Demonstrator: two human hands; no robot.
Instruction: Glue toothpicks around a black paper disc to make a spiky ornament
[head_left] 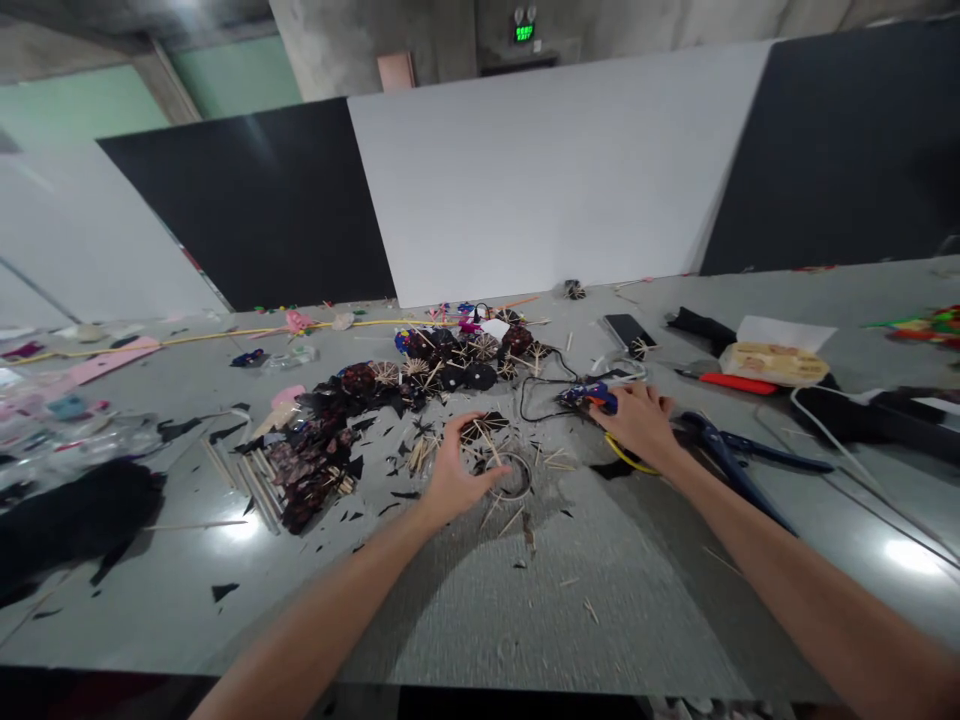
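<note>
My left hand (455, 468) is curled around a small dark paper-and-stick umbrella (487, 428) lying on the grey table (465, 610), just beside a clear tape ring (512, 474). My right hand (640, 420) rests palm down on a blue glue gun (587, 397), fingers wrapped over it. A black cord (537, 395) loops between the two hands. A pile of finished dark paper umbrellas (442, 362) lies just beyond my left hand.
Loose sticks (259, 485) and black paper scraps litter the left. Blue pliers (739, 452), a red-handled knife (731, 382), a tissue box (774, 362) and a phone (628, 331) sit right. White and black panels stand behind the table.
</note>
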